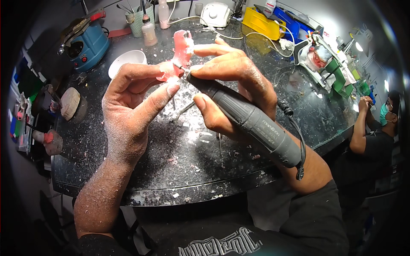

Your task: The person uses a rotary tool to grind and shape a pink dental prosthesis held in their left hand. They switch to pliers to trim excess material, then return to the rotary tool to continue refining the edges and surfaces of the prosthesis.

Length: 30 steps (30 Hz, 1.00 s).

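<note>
My left hand (132,96), dusted with white powder, pinches a pink denture base (183,47) between thumb and fingers above the bench. Whitish teeth or residue show along its right edge. My right hand (239,81) is wrapped round a dark grey rotary handpiece (252,121), which slants up to the left. The thin bur at its tip meets the pink piece near its lower middle. One or two right fingertips reach the denture base's right side. From the handpiece's rear end a black cord (299,141) loops back up.
White and pink shavings litter the dark bench (171,170). A white bowl (128,59), a blue machine (87,45), a dropper bottle (149,32) and a white control box (215,15) stand behind. Yellow bin (260,23) and articulator (314,57) lie right; a masked person (376,123) sits beyond.
</note>
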Each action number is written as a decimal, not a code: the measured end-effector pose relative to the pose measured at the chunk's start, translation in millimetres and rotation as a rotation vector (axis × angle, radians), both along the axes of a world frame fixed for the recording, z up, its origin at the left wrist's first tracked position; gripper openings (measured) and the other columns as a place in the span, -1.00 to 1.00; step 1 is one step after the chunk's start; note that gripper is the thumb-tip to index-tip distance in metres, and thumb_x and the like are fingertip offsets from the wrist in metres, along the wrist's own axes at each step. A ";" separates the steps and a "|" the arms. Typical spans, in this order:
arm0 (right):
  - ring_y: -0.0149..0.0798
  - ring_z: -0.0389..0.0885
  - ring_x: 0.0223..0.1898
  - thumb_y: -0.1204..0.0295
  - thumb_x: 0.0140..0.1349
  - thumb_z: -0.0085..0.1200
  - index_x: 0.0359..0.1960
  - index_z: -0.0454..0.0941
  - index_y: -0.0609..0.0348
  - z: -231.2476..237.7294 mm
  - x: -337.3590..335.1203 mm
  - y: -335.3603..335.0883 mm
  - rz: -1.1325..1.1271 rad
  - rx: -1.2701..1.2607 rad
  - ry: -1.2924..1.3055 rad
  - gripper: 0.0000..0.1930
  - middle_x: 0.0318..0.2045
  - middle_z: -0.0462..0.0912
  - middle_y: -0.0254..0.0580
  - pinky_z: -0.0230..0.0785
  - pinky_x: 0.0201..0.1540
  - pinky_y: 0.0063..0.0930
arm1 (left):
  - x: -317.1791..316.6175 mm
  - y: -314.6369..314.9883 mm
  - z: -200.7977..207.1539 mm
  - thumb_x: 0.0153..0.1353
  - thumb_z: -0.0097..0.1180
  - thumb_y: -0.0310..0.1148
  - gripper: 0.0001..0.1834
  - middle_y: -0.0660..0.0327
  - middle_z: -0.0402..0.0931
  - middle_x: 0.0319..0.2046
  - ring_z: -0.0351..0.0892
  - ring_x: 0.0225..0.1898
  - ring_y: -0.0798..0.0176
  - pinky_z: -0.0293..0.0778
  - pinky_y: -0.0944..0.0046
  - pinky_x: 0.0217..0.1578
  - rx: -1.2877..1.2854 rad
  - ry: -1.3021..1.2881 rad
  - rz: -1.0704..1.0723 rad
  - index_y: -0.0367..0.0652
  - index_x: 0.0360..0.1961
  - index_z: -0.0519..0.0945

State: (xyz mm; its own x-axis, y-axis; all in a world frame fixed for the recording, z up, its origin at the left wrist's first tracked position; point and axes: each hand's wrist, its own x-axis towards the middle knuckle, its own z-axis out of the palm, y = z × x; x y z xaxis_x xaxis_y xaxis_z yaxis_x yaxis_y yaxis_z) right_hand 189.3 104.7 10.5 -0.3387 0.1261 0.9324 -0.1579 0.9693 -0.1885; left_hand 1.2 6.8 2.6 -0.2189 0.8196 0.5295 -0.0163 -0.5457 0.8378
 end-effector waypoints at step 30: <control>-0.07 0.69 0.10 0.61 -0.12 0.42 -0.08 0.67 0.11 -3.7 -4.1 -0.3 0.026 -0.028 0.064 -0.53 -0.12 0.73 -0.18 0.32 0.36 0.11 | 3.2 -1.7 -1.0 0.17 0.36 -0.67 -0.65 0.00 0.67 0.04 0.63 0.16 0.22 0.49 0.18 0.26 -0.010 -0.043 -0.033 -0.28 -0.04 0.56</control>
State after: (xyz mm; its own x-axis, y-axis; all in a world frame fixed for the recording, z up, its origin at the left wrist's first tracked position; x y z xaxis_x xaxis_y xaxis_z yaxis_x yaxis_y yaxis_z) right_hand 185.2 104.4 6.7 -0.2824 0.1447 0.9483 -0.1950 0.9593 -0.2044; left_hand 4.4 5.1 1.6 -0.2141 0.8320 0.5119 -0.0704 -0.5358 0.8414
